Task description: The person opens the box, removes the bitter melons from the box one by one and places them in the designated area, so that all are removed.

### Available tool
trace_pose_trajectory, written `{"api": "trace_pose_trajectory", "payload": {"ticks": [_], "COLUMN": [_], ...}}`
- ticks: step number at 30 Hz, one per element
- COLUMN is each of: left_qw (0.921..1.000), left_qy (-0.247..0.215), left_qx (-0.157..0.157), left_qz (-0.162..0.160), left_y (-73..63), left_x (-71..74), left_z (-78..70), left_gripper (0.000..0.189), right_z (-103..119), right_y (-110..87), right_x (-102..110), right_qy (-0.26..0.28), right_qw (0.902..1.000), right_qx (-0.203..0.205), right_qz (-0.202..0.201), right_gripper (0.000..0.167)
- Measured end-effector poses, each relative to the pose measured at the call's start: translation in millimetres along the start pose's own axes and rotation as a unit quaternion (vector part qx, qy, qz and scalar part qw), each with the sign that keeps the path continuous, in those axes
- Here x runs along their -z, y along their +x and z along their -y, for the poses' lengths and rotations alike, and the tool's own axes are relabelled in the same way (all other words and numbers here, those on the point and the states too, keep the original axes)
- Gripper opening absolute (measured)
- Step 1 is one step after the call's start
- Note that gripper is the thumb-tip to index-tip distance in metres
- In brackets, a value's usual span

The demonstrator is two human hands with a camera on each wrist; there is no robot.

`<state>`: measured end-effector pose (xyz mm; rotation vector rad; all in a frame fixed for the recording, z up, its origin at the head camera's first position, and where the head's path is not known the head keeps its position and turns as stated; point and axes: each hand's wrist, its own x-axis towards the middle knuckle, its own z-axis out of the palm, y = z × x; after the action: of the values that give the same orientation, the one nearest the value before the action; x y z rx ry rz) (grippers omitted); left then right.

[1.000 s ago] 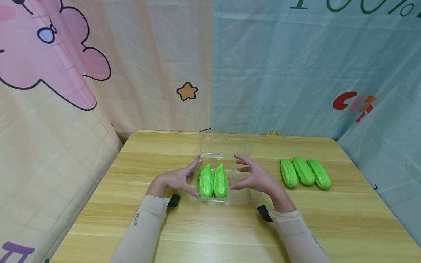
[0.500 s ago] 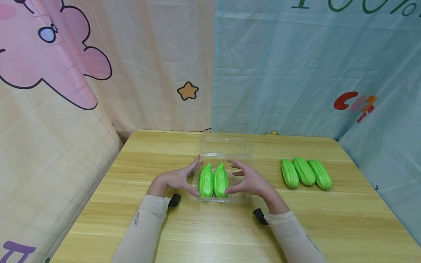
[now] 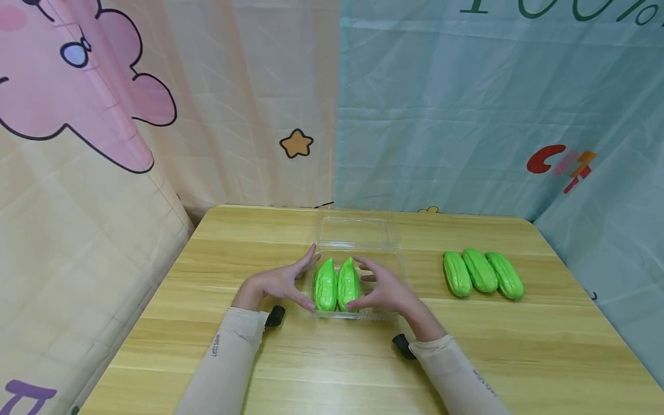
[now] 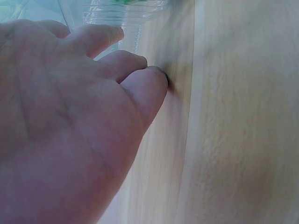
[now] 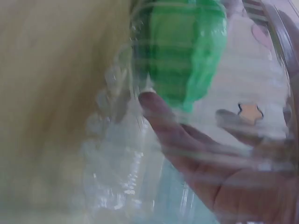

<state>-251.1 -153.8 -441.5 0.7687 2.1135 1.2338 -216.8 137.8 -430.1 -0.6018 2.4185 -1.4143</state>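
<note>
A clear plastic clamshell box (image 3: 374,316) lies on the table with its lid (image 3: 358,231) folded back. Two glossy, lumpy green bitter melons stand side by side in its left part, the left bitter melon (image 3: 325,288) and the right bitter melon (image 3: 347,283). My left hand (image 3: 276,282) is spread along the box's left side, thumb at the near corner, other fingers toward the far one. Over the box, my right hand (image 3: 388,293) spans the right melon, its thumb at the near end and index finger near the tip. Through the plastic, the right wrist view shows the thumb (image 5: 163,123) beside that melon; contact is unclear.
Several more green objects lie to the right: three bitter melons (image 3: 480,271) in a row on the wooden table (image 3: 321,369). Printed curtains (image 3: 249,104) hang behind and at both sides of the table.
My right hand has moved left across the box to the right bitter melon, its thumb and fingers drawing slightly closer together. The left hand and both melons have stayed in place.
</note>
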Motion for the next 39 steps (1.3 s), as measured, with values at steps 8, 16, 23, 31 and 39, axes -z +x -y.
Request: {"api": "trace_pose_trajectory", "payload": {"ticks": [8, 16, 23, 31, 39], "left_qw": [1.0, 1.0, 1.0, 1.0, 1.0], "left_qy": [-0.001, 0.001, 0.003, 0.004, -0.002], "left_qx": [0.001, 0.0, -0.001, 0.001, 0.004], "left_qz": [0.002, 0.003, 0.003, 0.003, 0.004], "left_y": [-0.1, 0.1, 0.3, 1.3, -0.6], "left_x": [0.6, 0.7, 0.7, 0.1, 0.7], "left_z": [-0.5, -1.5, -1.0, 0.4, -0.1], "left_gripper": [0.14, 0.141, 0.141, 0.141, 0.142], "right_z": [-3, -4, -4, -3, -1], "right_y": [2.9, 4.0, 4.1, 3.9, 4.3], "right_x": [-6, -11, -14, -15, -15], "right_qy": [0.006, 0.014, -0.01, -0.025, -0.03], "right_qw": [1.0, 0.9999, 0.9999, 0.9997, 0.9996], "right_qx": [-0.007, -0.004, -0.002, 0.004, 0.001], "right_qz": [-0.002, 0.008, 0.002, 0.003, 0.002], "right_gripper": [0.107, 0.105, 0.103, 0.101, 0.098]}}
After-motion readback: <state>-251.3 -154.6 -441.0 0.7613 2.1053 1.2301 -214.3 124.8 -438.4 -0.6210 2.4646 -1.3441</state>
